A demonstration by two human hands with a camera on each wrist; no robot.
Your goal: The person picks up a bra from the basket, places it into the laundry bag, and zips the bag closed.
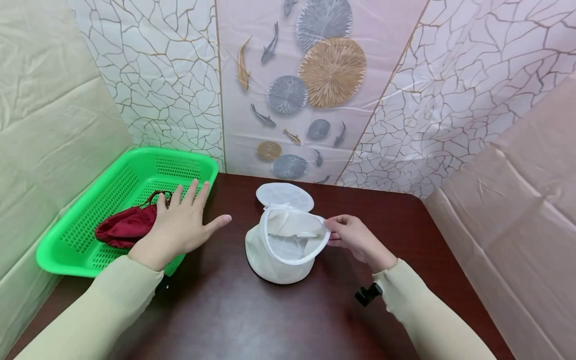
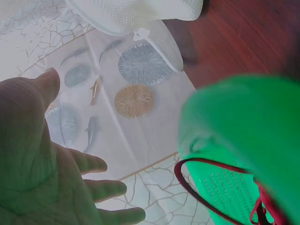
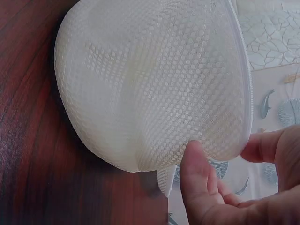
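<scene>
A white mesh laundry bag (image 1: 278,265) stands on the table, its round mouth facing up and toward me. Its round mesh lid (image 1: 285,196) is unzipped and folded back behind it. With thumb and fingers, my right hand (image 1: 355,239) pinches the right side of the bag's rim; the honeycomb mesh (image 3: 154,89) fills much of the right wrist view. My left hand (image 1: 179,225) holds nothing, its fingers spread above the right edge of a green basket (image 1: 47,252). A dark red drawstring pouch (image 1: 123,227) lies in that basket, partly behind the left hand.
The dark brown table (image 1: 270,325) has the basket at its left and the bag near its middle. Patterned cloth (image 1: 180,75) hangs at the back, with beige cloth panels (image 1: 517,185) along both sides. A black strap clip (image 1: 368,294) hangs at my right wrist.
</scene>
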